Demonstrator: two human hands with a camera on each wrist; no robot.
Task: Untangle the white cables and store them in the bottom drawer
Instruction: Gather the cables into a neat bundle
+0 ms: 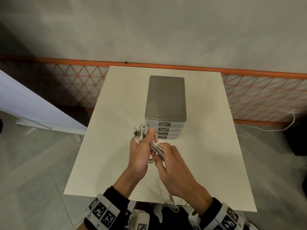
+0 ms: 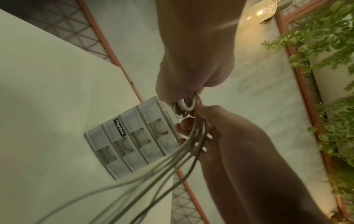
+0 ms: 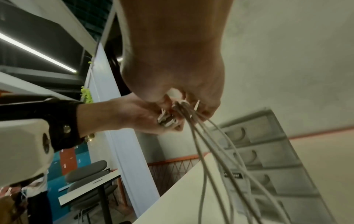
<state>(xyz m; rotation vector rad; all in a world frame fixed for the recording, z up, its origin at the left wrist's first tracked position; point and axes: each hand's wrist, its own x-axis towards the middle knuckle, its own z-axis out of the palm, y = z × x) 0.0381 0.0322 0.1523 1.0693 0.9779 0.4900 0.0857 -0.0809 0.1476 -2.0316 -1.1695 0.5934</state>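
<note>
Both hands, left hand (image 1: 139, 151) and right hand (image 1: 172, 165), clutch the bundled white cables (image 1: 142, 131) above the white table (image 1: 103, 146); cable ends drop out of sight. The grey plastic four-drawer cabinet (image 1: 166, 105), drawers closed, reads "Megabox".

Head view looks steeply down and forward over the pale rectangular surface (image 1: 207, 146) toward the wall. Both wrist views look from close beneath each palm along the hand. All three share the grey plastic four-drawer organiser (image 1: 166, 103) (image 2: 132, 136) (image 3: 268, 159) and bundled white cables (image 1: 142, 130) (image 2: 184, 106) (image 3: 201, 136).
</note>
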